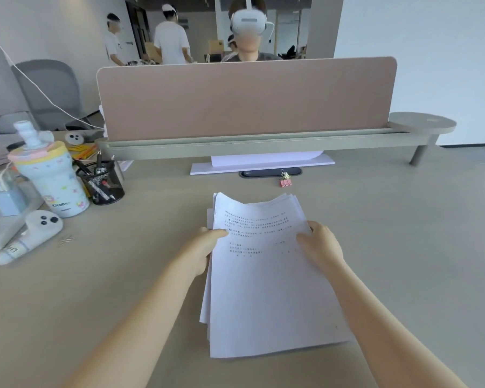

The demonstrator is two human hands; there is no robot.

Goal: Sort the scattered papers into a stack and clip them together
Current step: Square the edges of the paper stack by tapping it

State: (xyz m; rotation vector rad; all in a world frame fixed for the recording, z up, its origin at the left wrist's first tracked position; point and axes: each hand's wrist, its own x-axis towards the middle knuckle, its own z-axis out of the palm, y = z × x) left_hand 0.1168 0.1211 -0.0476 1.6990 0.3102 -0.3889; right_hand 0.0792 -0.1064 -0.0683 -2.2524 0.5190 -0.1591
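My left hand (207, 242) grips the left edge of the paper stack (266, 289), thumb on top of the printed page and the fingers hidden beneath. The stack lies mid-desk toward the near edge, its sheets fanned unevenly along the left side and far end. My right hand (322, 245) holds the right edge, thumb pressed on the top sheet, fingers tucked out of sight. The pink binder clips (285, 181) sit apart beyond the stack, too small to count.

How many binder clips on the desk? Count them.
1 cluster only: pink binder clips beyond the papers, near the dark slot. It looks like two together; more may be hidden.
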